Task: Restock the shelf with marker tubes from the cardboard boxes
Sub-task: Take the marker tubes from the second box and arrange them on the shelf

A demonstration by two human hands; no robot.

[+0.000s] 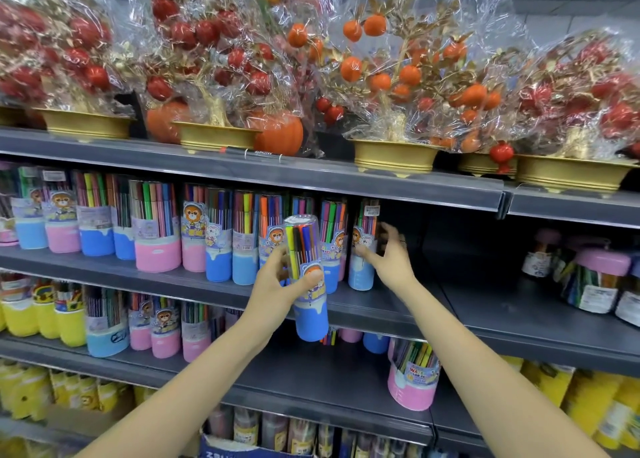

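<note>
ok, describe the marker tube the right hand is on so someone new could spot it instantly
Find the dark grey shelf directly under the row of gold-potted fruit trees. Follow its line of marker tubes rightward to the last one, the light-blue-based tube touched by the right hand. It alone has bare shelf on its right.

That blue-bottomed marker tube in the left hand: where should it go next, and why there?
Probably onto the bare shelf just right of the last standing tube. The left hand grips the blue-based marker tube in front of the row, off the shelf, while the right hand, fingers spread, touches that end tube, seemingly steadying it; the dark space beyond it looks unfilled.
</note>
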